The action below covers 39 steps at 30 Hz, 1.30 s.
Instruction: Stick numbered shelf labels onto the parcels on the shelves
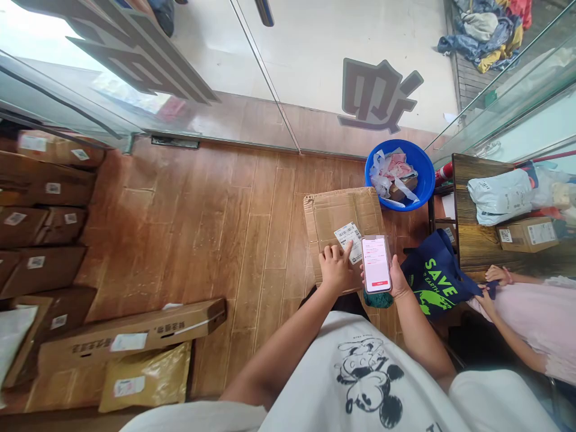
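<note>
My right hand is wrapped round a smartphone with a lit screen of white and pink, a red bar near its bottom. Under it and to the left lies a flat brown cardboard box, which carries a white shipping label with barcodes. My left hand rests on the box, fingers apart, its index finger stretched out onto the label. The phone hides the label's right edge. Just below the phone a dark green textured thing shows in part; its kind is unclear.
A blue basin with plastic wrappings stands beyond the box. On the right, another person's hands hold a navy bag beside a wooden table bearing parcels. Stacked cartons line the left. Glass doors stand ahead.
</note>
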Each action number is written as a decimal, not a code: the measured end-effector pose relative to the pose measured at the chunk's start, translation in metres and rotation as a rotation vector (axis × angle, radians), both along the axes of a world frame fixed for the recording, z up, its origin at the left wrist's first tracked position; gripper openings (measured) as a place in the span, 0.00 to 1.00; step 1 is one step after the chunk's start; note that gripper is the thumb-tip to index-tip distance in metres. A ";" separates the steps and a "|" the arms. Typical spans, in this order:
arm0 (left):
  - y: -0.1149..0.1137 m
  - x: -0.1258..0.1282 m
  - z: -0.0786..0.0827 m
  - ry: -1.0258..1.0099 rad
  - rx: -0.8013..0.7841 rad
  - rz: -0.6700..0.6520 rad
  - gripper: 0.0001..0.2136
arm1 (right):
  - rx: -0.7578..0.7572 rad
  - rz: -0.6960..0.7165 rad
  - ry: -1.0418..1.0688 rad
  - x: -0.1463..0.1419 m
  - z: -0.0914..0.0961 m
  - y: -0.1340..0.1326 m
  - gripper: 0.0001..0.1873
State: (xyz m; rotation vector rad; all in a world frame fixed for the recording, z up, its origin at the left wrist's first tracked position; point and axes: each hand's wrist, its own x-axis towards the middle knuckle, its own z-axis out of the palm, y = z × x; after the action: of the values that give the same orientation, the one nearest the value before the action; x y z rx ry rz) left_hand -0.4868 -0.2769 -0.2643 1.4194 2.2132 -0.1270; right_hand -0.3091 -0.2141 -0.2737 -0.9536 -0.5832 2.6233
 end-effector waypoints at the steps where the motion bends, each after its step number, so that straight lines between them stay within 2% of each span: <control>1: 0.000 0.000 -0.001 0.000 0.004 0.000 0.41 | 0.010 0.005 0.001 0.000 0.001 0.000 0.45; 14: 0.000 0.000 -0.001 0.018 0.018 -0.018 0.40 | 0.041 0.014 -0.015 -0.001 0.002 0.002 0.43; 23: 0.008 -0.005 0.008 -0.012 -0.022 -0.028 0.43 | 0.021 -0.079 -0.156 0.002 -0.002 -0.006 0.40; 31: 0.021 -0.012 0.018 -0.055 -0.038 0.019 0.39 | 0.150 -0.175 -0.124 -0.010 0.023 -0.003 0.41; 34: 0.021 -0.014 0.018 -0.056 -0.042 0.015 0.40 | 0.200 -0.136 -0.083 -0.010 0.034 -0.003 0.46; 39: 0.022 -0.015 0.017 -0.051 -0.054 0.001 0.44 | 0.242 -0.085 -0.059 -0.007 0.043 -0.005 0.46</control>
State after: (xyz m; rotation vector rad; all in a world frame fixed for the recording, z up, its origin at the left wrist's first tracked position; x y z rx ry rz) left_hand -0.5019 -0.2554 -0.2469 1.3774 2.1531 -0.1475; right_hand -0.3160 -0.2190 -0.2311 -0.9591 -0.8337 2.3897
